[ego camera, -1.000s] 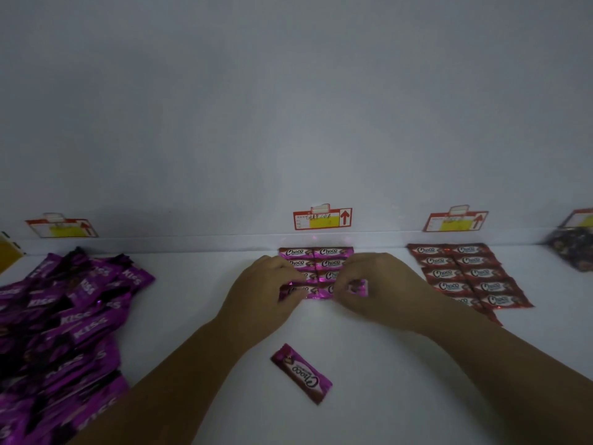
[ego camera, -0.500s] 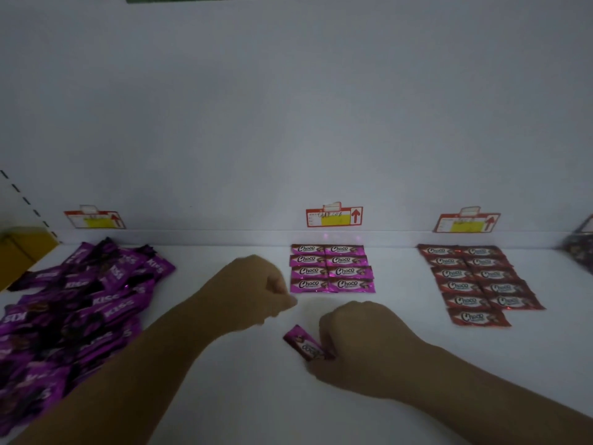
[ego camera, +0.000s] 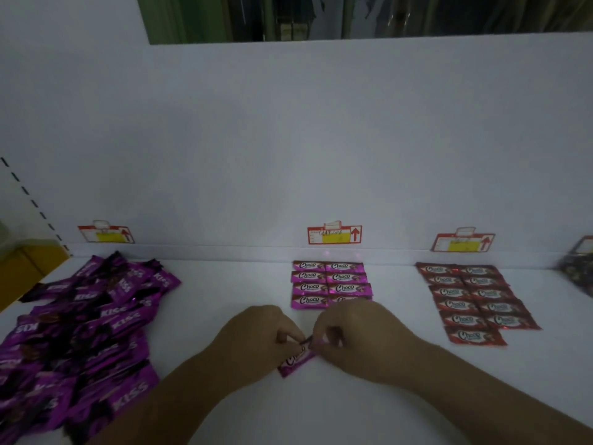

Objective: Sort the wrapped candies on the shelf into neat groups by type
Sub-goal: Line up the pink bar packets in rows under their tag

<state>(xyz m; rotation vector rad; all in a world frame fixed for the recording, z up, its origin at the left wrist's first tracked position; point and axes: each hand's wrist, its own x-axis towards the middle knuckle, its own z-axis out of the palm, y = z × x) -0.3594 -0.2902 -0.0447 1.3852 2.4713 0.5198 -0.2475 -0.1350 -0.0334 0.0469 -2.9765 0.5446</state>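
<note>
Lying loose a second ago, the pink candy (ego camera: 296, 358) is now pinched by curled fingers of the left hand (ego camera: 256, 338) and right hand (ego camera: 356, 335). It is held just before the pink rows (ego camera: 330, 282), midway along the shelf (ego camera: 224, 303); adding it there is judged next.

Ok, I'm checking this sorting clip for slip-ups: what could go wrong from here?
1. Both the left hand and right hand pinch a pink Choco candy in front of the pink Choco grid; setting it down could nudge the front row askew.
2. The red Choco group bears similar lettering, and the light is dim, so a mix-up is possible.
3. The left forearm lies close to the purple Kiss pile and might drag pieces.
</note>
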